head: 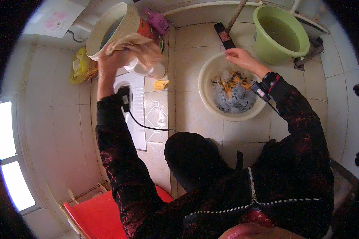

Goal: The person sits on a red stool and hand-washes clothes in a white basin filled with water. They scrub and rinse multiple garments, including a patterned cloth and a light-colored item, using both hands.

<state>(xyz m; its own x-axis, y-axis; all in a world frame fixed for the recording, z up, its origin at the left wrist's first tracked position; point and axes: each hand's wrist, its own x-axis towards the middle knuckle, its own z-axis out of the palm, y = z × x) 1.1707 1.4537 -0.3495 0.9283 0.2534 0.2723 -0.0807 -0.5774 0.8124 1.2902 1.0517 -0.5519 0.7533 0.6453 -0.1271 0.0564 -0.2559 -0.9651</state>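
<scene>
My left hand [112, 59] grips a crumpled tan cloth [145, 49], slightly blurred, in front of a white bucket [131, 21]. Below the cloth is a smaller white container [158, 70], partly covered. On the right, my right hand [243, 59] hovers at the far side of a cream-coloured basin [204, 92], fingers bent near its rim; whether they touch it is unclear. Grey, orange and dark wet fabric [236, 92] lies in the basin among suds.
A green bucket [258, 38] of cloudy water stands at the back right, beside a floor brush [226, 37]. A squat toilet [137, 119], a yellow bar [161, 84], a pink bottle [157, 22] and a yellow plastic bag [79, 65] are on the left. Red plastic [97, 213] lies behind.
</scene>
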